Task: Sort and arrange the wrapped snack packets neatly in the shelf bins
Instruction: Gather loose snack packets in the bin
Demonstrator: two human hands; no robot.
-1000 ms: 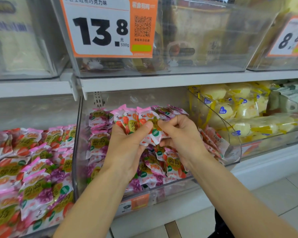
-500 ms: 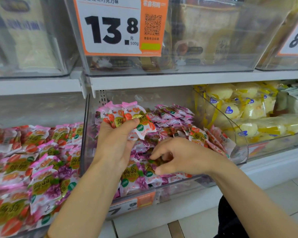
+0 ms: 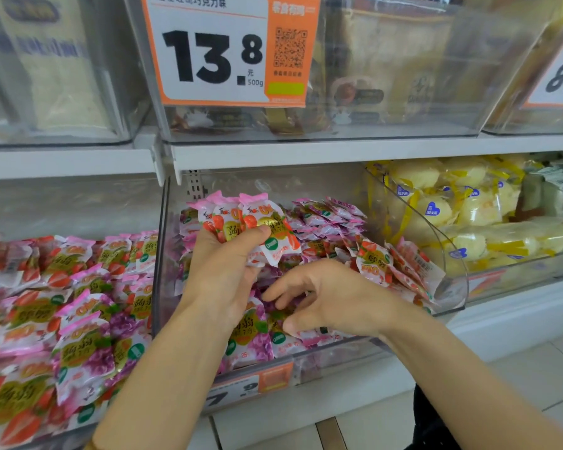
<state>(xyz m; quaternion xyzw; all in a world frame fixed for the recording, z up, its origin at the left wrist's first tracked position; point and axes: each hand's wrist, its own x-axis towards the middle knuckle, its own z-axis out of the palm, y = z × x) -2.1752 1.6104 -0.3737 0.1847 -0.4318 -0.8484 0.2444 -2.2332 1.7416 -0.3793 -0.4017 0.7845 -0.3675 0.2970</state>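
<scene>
My left hand holds a small stack of pink-and-white strawberry snack packets upright above the middle clear bin. My right hand reaches low into that bin among purple grape packets, fingers curled and apart over them; I cannot see a packet gripped in it. More pink packets lie stacked at the back of the bin, and strawberry ones lean at its right side.
The left bin holds mixed strawberry and grape packets. To the right a bin holds yellow-wrapped cakes. A shelf board with a 13.8 price card hangs just above. Tiled floor lies below.
My right hand let go of the stack and dropped into the front of the bin. The left hand kept the strawberry packets and raised them slightly.
</scene>
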